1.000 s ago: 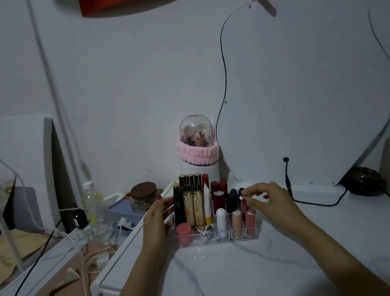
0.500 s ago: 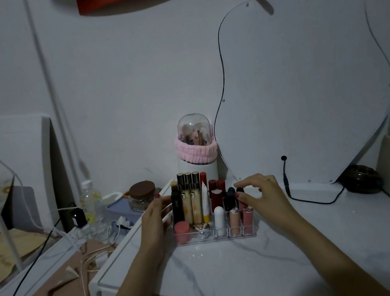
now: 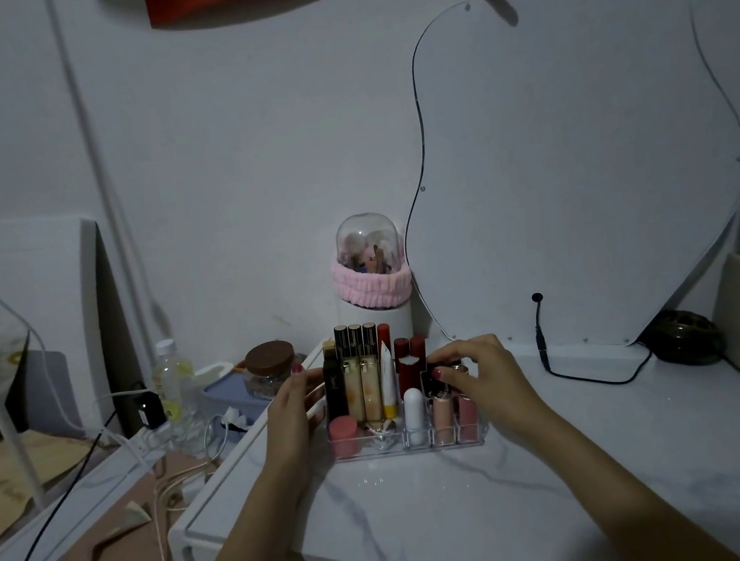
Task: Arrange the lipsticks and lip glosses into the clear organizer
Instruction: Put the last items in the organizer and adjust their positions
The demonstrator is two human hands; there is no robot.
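Note:
The clear organizer (image 3: 411, 449) stands on the white marble tabletop (image 3: 485, 502), filled with upright tubes. At its back left are gold-capped lip glosses (image 3: 356, 389). Red lipsticks (image 3: 406, 363) stand in the middle, and a white tube (image 3: 414, 413) and pink lipsticks (image 3: 443, 415) in front. My left hand (image 3: 291, 410) presses against the organizer's left wall and grips it. My right hand (image 3: 483, 373) reaches over the right rear slots, thumb and fingers closed on a dark lipstick (image 3: 430, 380) standing there.
A domed brush holder with a pink band (image 3: 373, 280) and a large curved mirror (image 3: 579, 156) stand behind the organizer. A black cable (image 3: 561, 372) and a dark round object (image 3: 686, 343) lie to the right. On the left, a brown-lidded jar (image 3: 270, 365), a bottle (image 3: 174, 388) and cables (image 3: 166, 499) crowd the lower side table.
My right hand lifted slightly, then came down a little to the left with its fingers closed on the dark lipstick. My left hand stayed on the organizer's left wall.

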